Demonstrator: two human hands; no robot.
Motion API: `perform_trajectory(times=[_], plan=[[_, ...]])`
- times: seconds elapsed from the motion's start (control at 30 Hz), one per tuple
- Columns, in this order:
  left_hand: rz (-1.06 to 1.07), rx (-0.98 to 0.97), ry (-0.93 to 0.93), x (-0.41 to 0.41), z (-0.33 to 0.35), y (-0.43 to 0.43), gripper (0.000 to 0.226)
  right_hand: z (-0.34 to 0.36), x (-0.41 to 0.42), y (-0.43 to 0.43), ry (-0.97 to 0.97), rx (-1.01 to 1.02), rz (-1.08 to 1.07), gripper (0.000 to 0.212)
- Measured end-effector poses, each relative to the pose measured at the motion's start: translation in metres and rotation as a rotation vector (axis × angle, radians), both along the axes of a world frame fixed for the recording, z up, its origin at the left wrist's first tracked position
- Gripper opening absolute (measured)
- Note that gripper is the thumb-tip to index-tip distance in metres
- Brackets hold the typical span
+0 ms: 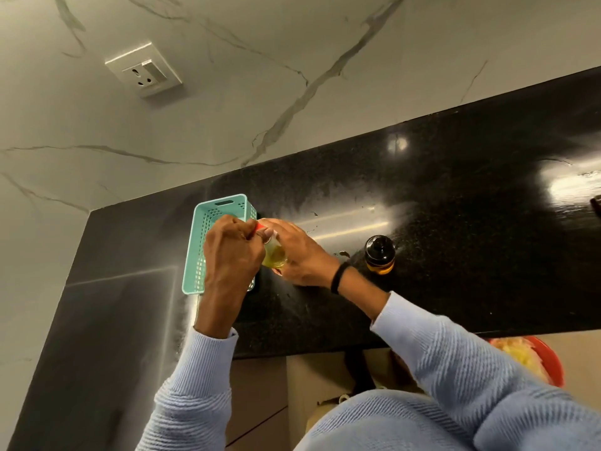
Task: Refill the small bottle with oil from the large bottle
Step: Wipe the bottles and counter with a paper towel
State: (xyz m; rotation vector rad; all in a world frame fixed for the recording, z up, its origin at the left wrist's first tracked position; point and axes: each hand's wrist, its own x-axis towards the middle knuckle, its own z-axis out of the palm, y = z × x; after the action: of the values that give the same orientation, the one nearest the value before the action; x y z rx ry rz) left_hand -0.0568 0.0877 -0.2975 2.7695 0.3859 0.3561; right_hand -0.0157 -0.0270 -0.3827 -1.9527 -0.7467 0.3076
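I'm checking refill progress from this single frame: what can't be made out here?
Head view throughout.
Red cap of the clear plastic bottle of yellow oil: gripped by the left hand; loosened or tight, unclear.
That bottle's size: the right hand covers its body.
Small dark bottle with black cap: fill level hidden by its dark body.
Red bowl: partly behind the blue knitted sleeve, contents blurred.
Dark object: cut off by the right edge.

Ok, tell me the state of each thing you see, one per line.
Clear oil bottle: held in both hands, red cap on.
Left hand: fingers curled round the red cap.
Right hand: grips the bottle's body.
Small dark bottle: upright on the counter, black cap on, untouched.
Teal basket: on the counter, partly hidden by the left hand.
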Motion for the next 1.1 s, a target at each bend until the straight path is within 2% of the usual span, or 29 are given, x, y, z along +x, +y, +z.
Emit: perform_trajectory(times=[0.1, 0.17, 0.33, 0.43, 0.5, 0.6, 0.67, 0.73, 0.8, 0.87, 0.9, 0.97, 1.03, 1.1], plan=[[0.019, -0.045, -0.031, -0.001, -0.001, -0.001, 0.027, 0.014, 0.025, -0.006, 0.137, -0.135, 0.164, 0.081], [0.018, -0.077, -0.035, -0.001, -0.001, 0.000, 0.026, 0.014, 0.028, -0.011, 0.168, -0.129, 0.218, 0.084], [-0.016, -0.068, -0.047, -0.004, -0.003, 0.005, 0.023, -0.017, -0.055, -0.016, 0.064, 0.022, -0.028, 0.114], [-0.037, -0.039, -0.057, -0.005, -0.003, 0.002, 0.021, -0.012, -0.069, -0.013, 0.030, 0.045, -0.077, 0.118], [-0.033, -0.034, -0.053, -0.005, -0.004, 0.001, 0.021, -0.007, -0.038, -0.003, 0.116, 0.042, -0.074, 0.111], [-0.026, -0.061, -0.039, -0.006, -0.004, 0.001, 0.028, 0.001, 0.017, 0.000, 0.556, 0.089, 0.079, 0.093], [-0.016, -0.087, -0.047, -0.006, -0.004, 0.003, 0.029, 0.002, 0.027, -0.005, 0.690, 0.124, 0.080, 0.079], [-0.013, -0.107, -0.048, -0.006, -0.004, 0.003, 0.029, -0.003, 0.007, -0.011, 0.634, 0.112, -0.019, 0.075], [-0.004, -0.083, -0.044, -0.008, -0.004, 0.003, 0.031, -0.018, -0.023, -0.017, 0.457, 0.075, -0.160, 0.073], [-0.001, -0.082, -0.050, -0.009, -0.004, 0.002, 0.029, -0.039, -0.049, -0.025, 0.449, 0.192, -0.321, 0.052], [-0.010, -0.081, -0.056, -0.009, -0.004, 0.002, 0.028, -0.050, -0.054, -0.029, 0.533, 0.299, -0.403, 0.040], [-0.024, -0.067, -0.052, -0.009, -0.002, 0.002, 0.025, -0.061, -0.049, -0.036, 0.826, 0.563, -0.561, 0.023], [-0.025, -0.036, -0.038, -0.007, -0.002, 0.002, 0.023, -0.066, -0.039, -0.044, 1.143, 0.763, -0.687, 0.022], [-0.046, -0.002, -0.028, -0.006, -0.001, 0.002, 0.019, -0.074, -0.031, -0.052, 1.220, 0.781, -0.777, 0.026]])
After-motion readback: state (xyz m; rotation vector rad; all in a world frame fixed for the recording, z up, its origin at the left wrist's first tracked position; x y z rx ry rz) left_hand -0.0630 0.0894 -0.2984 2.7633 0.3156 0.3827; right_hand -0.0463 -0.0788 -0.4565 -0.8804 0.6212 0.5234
